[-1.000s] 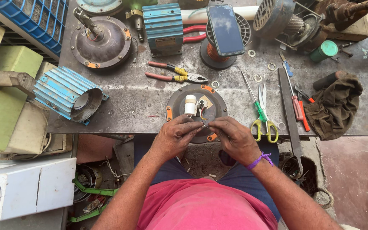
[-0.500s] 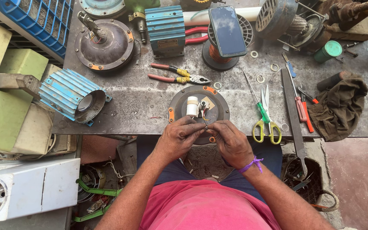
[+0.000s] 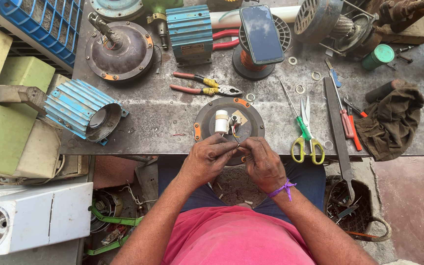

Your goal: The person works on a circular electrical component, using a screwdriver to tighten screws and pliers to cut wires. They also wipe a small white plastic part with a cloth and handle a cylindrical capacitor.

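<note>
The grey metal tabletop [image 3: 172, 113] carries the work, with its near edge toward the person. On it, at that near edge and centred before the body, lies a round dark motor plate [image 3: 207, 118] with orange tabs on its rim; it lies flat and partly overhangs the edge. A small white cylinder [image 3: 221, 121] stands upright on the plate, left of centre, with thin wires [image 3: 235, 128] running from beside it toward the person.

The left hand [image 3: 208, 159] and the right hand [image 3: 262, 162] meet at the plate's near rim, fingertips almost touching. Both are pinched closed on the wire ends between them; the exact strand in each pinch is too small to tell. The wires lie directly ahead of the fingertips, running away from the person toward the cylinder. The left hand is slightly nearer the cylinder.

Yellow-handled scissors [image 3: 306, 142] and a green screwdriver [image 3: 298, 118] lie just right of the plate, nearer the right hand. Pliers [image 3: 207, 90] lie beyond the plate.
</note>
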